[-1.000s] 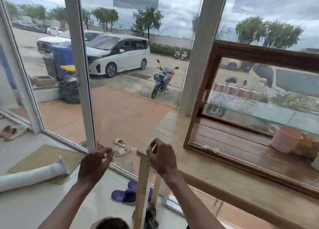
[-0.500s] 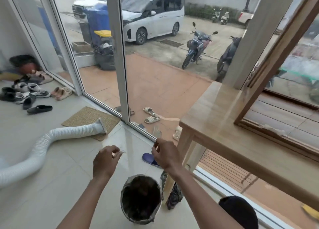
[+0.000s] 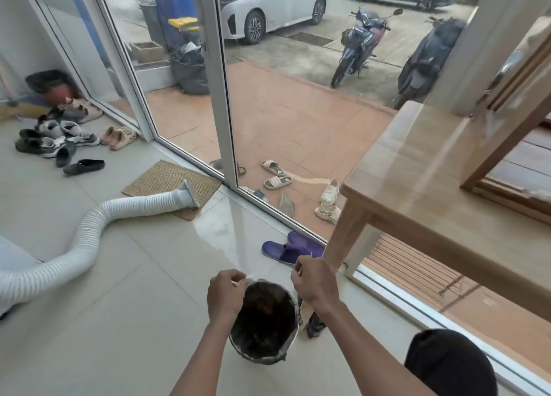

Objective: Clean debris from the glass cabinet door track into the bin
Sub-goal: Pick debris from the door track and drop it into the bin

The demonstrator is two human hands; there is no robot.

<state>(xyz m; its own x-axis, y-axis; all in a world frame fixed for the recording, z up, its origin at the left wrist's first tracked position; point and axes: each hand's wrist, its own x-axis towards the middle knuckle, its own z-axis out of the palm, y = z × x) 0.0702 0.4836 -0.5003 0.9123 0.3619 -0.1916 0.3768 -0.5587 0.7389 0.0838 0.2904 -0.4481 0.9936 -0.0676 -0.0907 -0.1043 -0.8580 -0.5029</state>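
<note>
Since the earlier frames, both hands had dropped from the table corner to the bin (image 3: 262,357) on the floor, and the view had tipped down with them. That bin stood at six o'clock in the head view, a round pail lined with a pale bag, its inside dark with what looked like loose rubbish, though nothing in it could be made out singly.

At the rim's ten o'clock the left hand (image 3: 223,298) hung with its fingers curled in and a thin pale scrap (image 3: 242,280) pinched at the fingertips. Over the rim at two o'clock the right hand (image 3: 314,282) was closed into a loose fist; a pale fleck showed at its fingertips, but whether it held anything could not be told. Both were placed over the opening, most likely so that whatever they let go would fall inside and not onto the tiles.

Up at two to three o'clock the wooden table (image 3: 417,192) carried the glass cabinet (image 3: 507,145), only its frame corner in view. Along the lower track (image 3: 533,193) a pale crumbly bit lay at the frame's foot, so some debris probably remained to fetch.

Well apart, toward nine o'clock, a white ribbed hose (image 3: 89,234) lay across the floor, its mouth resting on a woven mat (image 3: 161,177).
</note>
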